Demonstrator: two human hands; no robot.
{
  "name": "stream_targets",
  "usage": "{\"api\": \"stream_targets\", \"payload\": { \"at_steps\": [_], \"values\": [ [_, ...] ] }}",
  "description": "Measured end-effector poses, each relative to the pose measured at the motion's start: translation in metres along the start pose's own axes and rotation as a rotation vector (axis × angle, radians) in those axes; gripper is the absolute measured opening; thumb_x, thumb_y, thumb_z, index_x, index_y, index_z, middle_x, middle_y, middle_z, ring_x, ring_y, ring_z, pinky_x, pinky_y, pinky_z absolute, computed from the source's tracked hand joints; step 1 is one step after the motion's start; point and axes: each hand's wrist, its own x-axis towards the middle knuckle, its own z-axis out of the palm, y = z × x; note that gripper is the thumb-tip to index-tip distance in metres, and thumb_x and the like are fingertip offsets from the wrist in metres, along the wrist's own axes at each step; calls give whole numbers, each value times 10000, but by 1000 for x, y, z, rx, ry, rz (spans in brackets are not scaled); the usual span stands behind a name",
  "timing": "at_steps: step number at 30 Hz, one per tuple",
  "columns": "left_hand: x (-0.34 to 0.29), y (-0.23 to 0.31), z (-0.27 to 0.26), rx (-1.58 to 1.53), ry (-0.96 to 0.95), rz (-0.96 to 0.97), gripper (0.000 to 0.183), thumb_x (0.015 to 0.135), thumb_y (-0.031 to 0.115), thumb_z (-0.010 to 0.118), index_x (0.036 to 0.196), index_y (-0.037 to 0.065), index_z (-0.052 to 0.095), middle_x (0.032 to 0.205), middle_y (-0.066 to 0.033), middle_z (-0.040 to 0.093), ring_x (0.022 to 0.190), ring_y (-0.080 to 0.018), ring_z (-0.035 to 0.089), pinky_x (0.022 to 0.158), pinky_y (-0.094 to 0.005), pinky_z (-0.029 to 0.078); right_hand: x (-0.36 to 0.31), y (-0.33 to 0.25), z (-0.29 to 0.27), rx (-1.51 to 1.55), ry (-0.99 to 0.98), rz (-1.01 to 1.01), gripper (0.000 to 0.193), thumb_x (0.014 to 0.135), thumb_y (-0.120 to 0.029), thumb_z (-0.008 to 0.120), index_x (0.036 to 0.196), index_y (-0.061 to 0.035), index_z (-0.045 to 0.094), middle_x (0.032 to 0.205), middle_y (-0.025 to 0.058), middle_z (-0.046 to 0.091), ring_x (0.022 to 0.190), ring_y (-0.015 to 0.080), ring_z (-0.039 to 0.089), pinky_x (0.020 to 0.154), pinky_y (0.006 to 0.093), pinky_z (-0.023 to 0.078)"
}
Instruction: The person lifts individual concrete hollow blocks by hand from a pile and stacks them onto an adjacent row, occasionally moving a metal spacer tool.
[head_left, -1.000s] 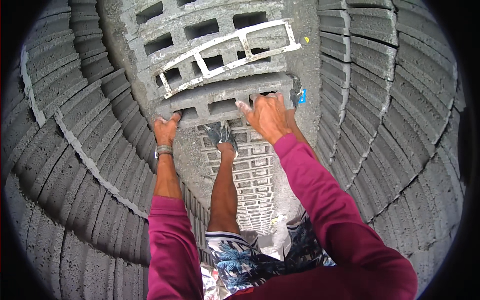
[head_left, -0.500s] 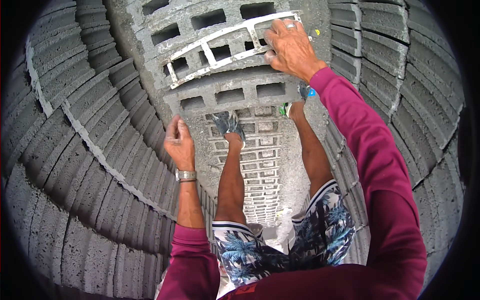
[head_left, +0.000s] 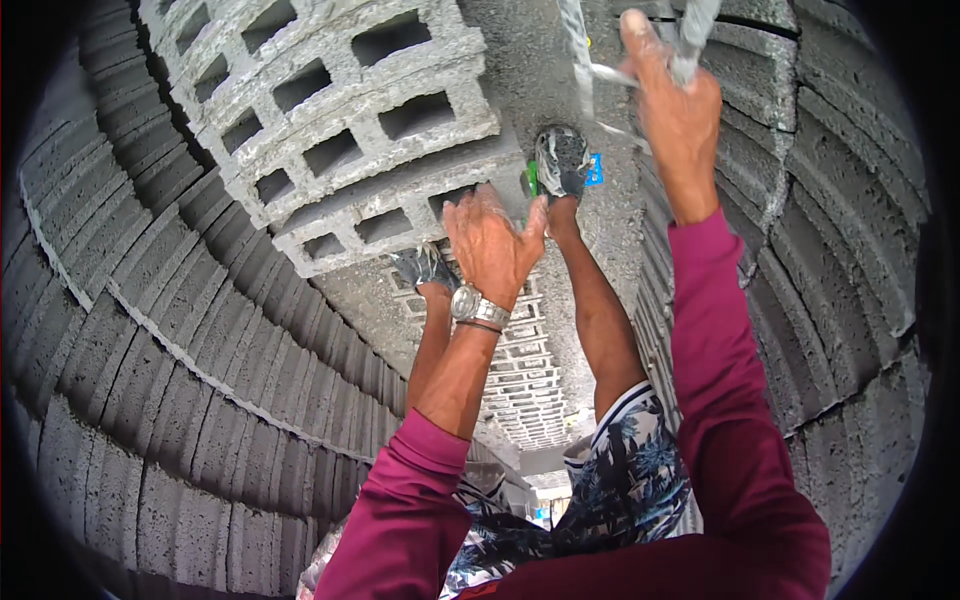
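My right hand [head_left: 680,110] is up at the top right, closed around a bar of the pale ladder-shaped frame [head_left: 576,45]. Much of that frame lies beyond the picture's top edge, and it is partly blurred. Lower and more central, my left hand [head_left: 490,240], with a wristwatch [head_left: 480,305], spreads its fingers at the edge of the nearest hollow concrete block [head_left: 410,205]. Its fingertips overlap one of the block's holes; whether they touch is hard to tell. Other hollow blocks [head_left: 330,110] stand in rows behind that one.
Stacked grey concrete blocks rise like walls on the left [head_left: 190,330] and the right [head_left: 800,250]. My shoes [head_left: 563,160] stand beside the near block row, on grainy grey ground [head_left: 615,225]. A small blue piece [head_left: 595,170] lies by the right shoe.
The frame has come off the block tops and moved right in my right hand. My left hand has moved right and forward to the near block, its fingers spreading. The view has shifted.
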Motion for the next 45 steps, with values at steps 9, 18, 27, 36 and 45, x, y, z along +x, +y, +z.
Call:
{"api": "stream_targets", "payload": {
  "at_steps": [9, 18, 27, 36, 45],
  "values": [
    [16, 0, 32, -72, 38, -406, 615, 688, 451, 823, 548, -71, 529, 563, -184, 563, 575, -281, 515, 641, -435, 456, 10, 113, 35, 325, 39, 301, 464, 899, -444, 687, 837, 13, 732, 626, 28, 608, 559, 100, 514, 540, 277, 401],
    [-44, -61, 4, -47, -188, -177, 429, 653, 124, 856, 1057, 157, 716, 736, -12, 405, 671, -183, 420, 762, -351, 390, 17, 104, 49, 303, 83, 221, 294, 921, -261, 670, 747, -25, 678, 589, -14, 549, 509, 79, 478, 483, 281, 355],
    [-38, -36, 7, -159, -105, -197, 511, 737, 225, 883, 881, -115, 529, 772, -82, 572, 565, -142, 505, 518, -266, 437, -9, 171, 107, 246, -2, 293, 354, 893, -294, 711, 652, -43, 650, 592, 6, 594, 537, 104, 488, 525, 310, 406],
    [-32, -32, 1, -307, -78, -452, 602, 758, 305, 850, 955, -112, 464, 682, -114, 585, 602, -188, 563, 548, -335, 489, 2, 114, 37, 299, 23, 208, 321, 891, -284, 733, 679, -52, 669, 572, -60, 510, 528, 37, 422, 471, 272, 319],
    [12, -4, 16, 46, -27, -250, 527, 751, 462, 763, 792, -60, 705, 759, -236, 664, 878, -389, 638, 1044, -472, 366, -13, 49, 17, 336, 35, 386, 289, 904, -280, 735, 762, -32, 691, 582, -84, 470, 477, 22, 379, 436, 225, 262]
  ]
}}
